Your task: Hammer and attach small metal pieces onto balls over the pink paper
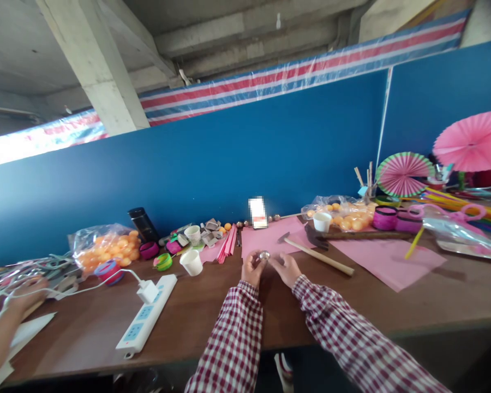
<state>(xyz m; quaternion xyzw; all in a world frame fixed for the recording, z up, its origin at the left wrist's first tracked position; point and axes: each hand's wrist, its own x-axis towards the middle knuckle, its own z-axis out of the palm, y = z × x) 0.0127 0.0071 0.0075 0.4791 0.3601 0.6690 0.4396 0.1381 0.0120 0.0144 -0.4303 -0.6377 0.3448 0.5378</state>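
In the head view, a small shiny metal ball (264,255) is between my two hands, just above the brown table's near-middle part. My left hand (252,268) is closed around its left side with the fingertips. My right hand (285,268) reaches in from the other side, thumb and forefinger pinched at the ball's right edge. Part of the ball is hidden by the fingers. Behind my hands lies a sheet of pink paper (265,238). A hammer (321,256) with a wooden handle rests on the right, near my right hand.
A white power strip (147,316) with a plugged-in charger (148,292) lies left. White cups (191,263), bags of orange balls (110,248) and tape rolls (162,262) stand along the back. Pink scissors (450,215) lie right. Another person's hand (28,295) is at far left.
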